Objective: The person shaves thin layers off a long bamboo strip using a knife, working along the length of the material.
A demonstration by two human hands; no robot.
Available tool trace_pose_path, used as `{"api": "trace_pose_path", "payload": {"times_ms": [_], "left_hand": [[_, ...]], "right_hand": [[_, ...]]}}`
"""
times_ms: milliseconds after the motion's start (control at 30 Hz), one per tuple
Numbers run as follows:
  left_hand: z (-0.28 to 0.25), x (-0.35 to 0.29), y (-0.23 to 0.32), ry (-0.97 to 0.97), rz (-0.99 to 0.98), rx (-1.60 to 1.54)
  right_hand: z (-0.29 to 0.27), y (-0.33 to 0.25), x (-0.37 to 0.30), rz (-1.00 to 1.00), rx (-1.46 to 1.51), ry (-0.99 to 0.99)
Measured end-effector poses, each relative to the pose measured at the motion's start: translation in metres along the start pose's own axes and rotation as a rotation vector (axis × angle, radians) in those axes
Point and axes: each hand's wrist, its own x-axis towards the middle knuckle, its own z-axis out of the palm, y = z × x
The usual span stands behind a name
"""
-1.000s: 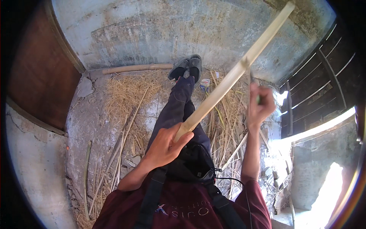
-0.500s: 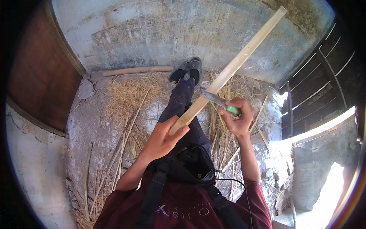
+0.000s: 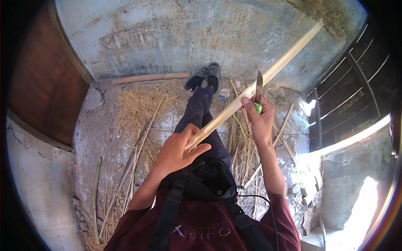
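A long, pale bamboo strip (image 3: pixel 232 108) slants from my lap up to the far right, over my outstretched legs. My left hand (image 3: pixel 178 147) is closed round its near end, thumb along one side. In my right hand (image 3: pixel 260 121) is a knife (image 3: pixel 259 85) with a green handle. Its blade points away from me and upward, lying across the strip's right edge. The right thumb presses against the strip near the blade. Part of the knife's handle is hidden by the fingers.
Piles of straw-like shavings (image 3: pixel 144 106) cover the floor beside my legs. Thin sticks (image 3: pixel 134 161) lie to the left, more strips (image 3: pixel 247 154) to the right. A bamboo pole (image 3: pixel 150 78) rests along the far wall (image 3: pixel 167 46). A brown door (image 3: pixel 46 79) stands at left.
The strip's far end has swung right and down. My right hand has turned the knife from pointing left across the strip to pointing away, and its thumb now touches the strip.
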Motion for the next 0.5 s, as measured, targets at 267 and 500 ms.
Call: {"api": "trace_pose_path", "payload": {"times_ms": [267, 500], "left_hand": [[0.0, 0.033, 0.017, 0.048, 0.06, -0.083], [0.009, 0.033, 0.019, -0.021, -0.126, -0.479]], "right_hand": [[0.02, -0.021, -0.013, 0.008, -0.041, -0.063], [0.013, 0.002, -0.027, -0.206, 0.1, -0.09]]}}
